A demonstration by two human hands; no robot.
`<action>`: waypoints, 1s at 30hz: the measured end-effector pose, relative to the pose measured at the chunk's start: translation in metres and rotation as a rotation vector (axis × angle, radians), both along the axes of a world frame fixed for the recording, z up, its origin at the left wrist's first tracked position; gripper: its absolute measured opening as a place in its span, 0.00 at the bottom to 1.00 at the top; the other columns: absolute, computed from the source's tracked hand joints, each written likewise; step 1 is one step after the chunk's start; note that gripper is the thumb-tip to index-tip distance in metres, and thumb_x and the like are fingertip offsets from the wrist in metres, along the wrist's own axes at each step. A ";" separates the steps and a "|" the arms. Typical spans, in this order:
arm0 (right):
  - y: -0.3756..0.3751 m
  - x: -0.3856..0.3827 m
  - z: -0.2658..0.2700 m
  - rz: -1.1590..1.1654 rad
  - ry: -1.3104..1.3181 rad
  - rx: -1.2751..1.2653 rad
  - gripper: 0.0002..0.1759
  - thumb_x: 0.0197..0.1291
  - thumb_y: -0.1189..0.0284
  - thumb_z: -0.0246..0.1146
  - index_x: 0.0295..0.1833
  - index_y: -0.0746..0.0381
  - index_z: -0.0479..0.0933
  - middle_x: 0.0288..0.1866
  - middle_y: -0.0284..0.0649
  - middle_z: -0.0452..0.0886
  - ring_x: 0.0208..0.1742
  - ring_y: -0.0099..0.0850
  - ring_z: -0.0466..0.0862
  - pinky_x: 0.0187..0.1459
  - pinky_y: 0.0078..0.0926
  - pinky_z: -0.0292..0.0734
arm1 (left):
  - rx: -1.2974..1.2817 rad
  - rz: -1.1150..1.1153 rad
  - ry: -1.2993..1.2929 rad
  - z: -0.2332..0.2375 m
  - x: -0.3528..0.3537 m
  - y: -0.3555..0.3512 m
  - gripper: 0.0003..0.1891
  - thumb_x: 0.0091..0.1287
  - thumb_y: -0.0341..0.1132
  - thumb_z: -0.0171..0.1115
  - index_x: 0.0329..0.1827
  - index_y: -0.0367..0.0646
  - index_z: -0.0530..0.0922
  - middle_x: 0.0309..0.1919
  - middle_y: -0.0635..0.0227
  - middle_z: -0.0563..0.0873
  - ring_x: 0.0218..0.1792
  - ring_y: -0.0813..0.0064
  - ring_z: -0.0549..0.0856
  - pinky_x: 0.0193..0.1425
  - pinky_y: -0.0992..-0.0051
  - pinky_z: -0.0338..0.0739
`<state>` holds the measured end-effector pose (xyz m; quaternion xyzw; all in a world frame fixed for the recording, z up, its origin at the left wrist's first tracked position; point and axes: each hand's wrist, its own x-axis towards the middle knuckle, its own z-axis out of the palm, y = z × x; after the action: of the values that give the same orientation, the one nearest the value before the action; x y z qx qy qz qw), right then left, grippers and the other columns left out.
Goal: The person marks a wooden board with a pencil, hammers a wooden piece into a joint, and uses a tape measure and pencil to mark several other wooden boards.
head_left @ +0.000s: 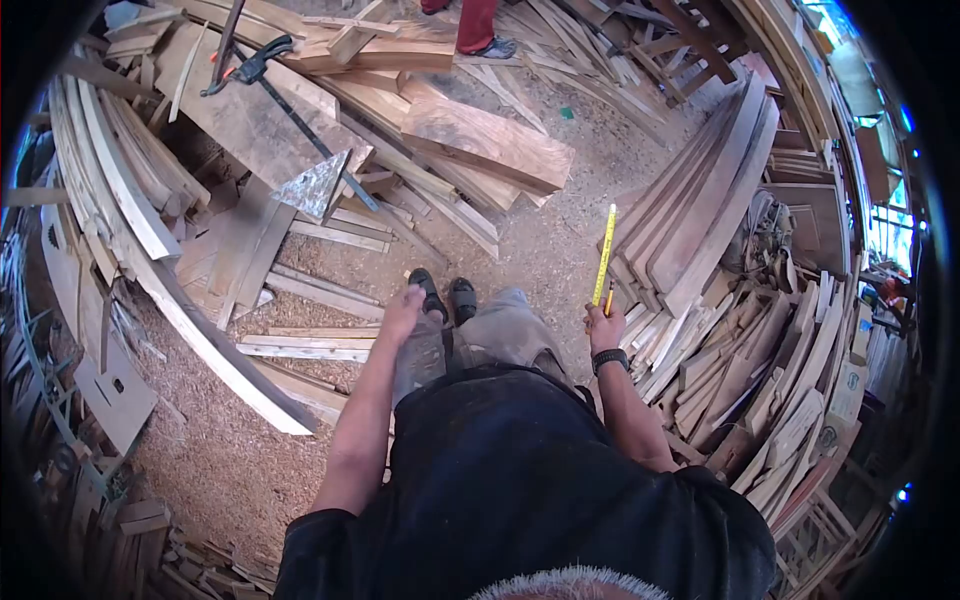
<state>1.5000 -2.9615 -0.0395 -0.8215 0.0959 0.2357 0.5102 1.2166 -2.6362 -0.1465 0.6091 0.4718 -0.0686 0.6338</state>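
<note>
Sawdust covers a workshop floor (pixel 560 255) seen from above, ringed on every side by heaps of planks and offcuts. At the centre of the frame the person stands in dark shoes (pixel 445 295), grey trousers and a black top. Their left hand (pixel 403 305) hangs just beside the left thigh, fingers loose and slightly curled, holding nothing. Their right hand (pixel 605 328), right of centre with a black wristwatch (pixel 609 360) below it, is clenched around a yellow measuring tape (pixel 604 255), whose stiff blade rises towards the top of the frame, and around a pencil (pixel 609 298) beside it. Just to the right of the blade lies a stack of long curved boards (pixel 705 200). Above centre sits a wide brown board (pixel 485 140). At upper left, a black bar clamp (pixel 262 68) lies across a plank, with a grey triangular metal piece (pixel 318 185) below it. At the top edge, another person's red trouser leg (pixel 476 22) and shoe show.
</note>
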 end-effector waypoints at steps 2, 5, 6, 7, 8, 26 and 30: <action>0.004 0.009 0.008 -0.035 0.003 -0.014 0.06 0.63 0.77 0.69 0.40 0.59 0.77 0.26 0.31 0.77 0.21 0.21 0.77 0.20 0.21 0.68 | -0.142 0.185 -0.101 0.003 0.036 0.016 0.23 0.78 0.44 0.65 0.65 0.33 0.80 0.50 0.62 0.90 0.51 0.71 0.88 0.61 0.71 0.81; 0.015 0.038 0.007 -0.060 0.035 0.067 0.06 0.63 0.77 0.69 0.40 0.60 0.77 0.26 0.31 0.78 0.21 0.22 0.78 0.20 0.21 0.70 | -0.125 0.501 -0.250 0.072 0.117 0.035 0.26 0.77 0.48 0.66 0.69 0.40 0.77 0.49 0.67 0.87 0.48 0.79 0.83 0.46 0.75 0.77; 0.016 0.051 0.003 -0.038 -0.014 0.045 0.06 0.63 0.77 0.69 0.40 0.60 0.77 0.26 0.31 0.78 0.22 0.22 0.79 0.20 0.21 0.71 | -0.122 0.502 -0.249 0.082 0.143 0.041 0.26 0.77 0.48 0.66 0.69 0.40 0.77 0.49 0.67 0.87 0.48 0.79 0.83 0.46 0.75 0.77; 0.018 0.063 -0.002 -0.015 -0.061 0.023 0.06 0.64 0.76 0.69 0.40 0.60 0.77 0.26 0.31 0.78 0.22 0.22 0.79 0.21 0.21 0.71 | -0.060 0.568 -0.294 0.088 0.168 0.047 0.33 0.76 0.47 0.68 0.76 0.38 0.68 0.58 0.61 0.83 0.55 0.74 0.82 0.53 0.74 0.77; 0.024 0.076 0.002 -0.010 -0.072 0.021 0.06 0.64 0.76 0.69 0.39 0.60 0.77 0.26 0.30 0.78 0.21 0.21 0.78 0.21 0.21 0.71 | 0.004 0.634 -0.337 0.091 0.191 0.052 0.41 0.75 0.47 0.69 0.82 0.35 0.60 0.68 0.56 0.79 0.62 0.69 0.81 0.59 0.72 0.77; -0.027 0.467 0.003 0.486 0.084 -0.059 0.08 0.66 0.78 0.69 0.43 0.59 0.75 0.30 0.28 0.74 0.26 0.17 0.73 0.26 0.19 0.67 | 0.725 1.044 0.534 0.068 0.426 0.059 0.62 0.54 0.52 0.79 0.86 0.38 0.48 0.79 0.36 0.54 0.81 0.36 0.57 0.86 0.49 0.55; -0.023 0.505 0.006 0.520 0.113 -0.034 0.09 0.65 0.79 0.69 0.41 0.59 0.75 0.26 0.26 0.72 0.26 0.16 0.72 0.25 0.17 0.66 | 0.771 1.041 0.580 0.066 0.428 0.058 0.60 0.54 0.52 0.77 0.85 0.39 0.51 0.78 0.36 0.57 0.81 0.37 0.57 0.86 0.51 0.55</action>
<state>2.0047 -2.9846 -0.0331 -0.8125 -0.0863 0.4028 0.4125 1.6446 -2.5786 -0.0800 0.4426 0.8421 0.2555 0.1724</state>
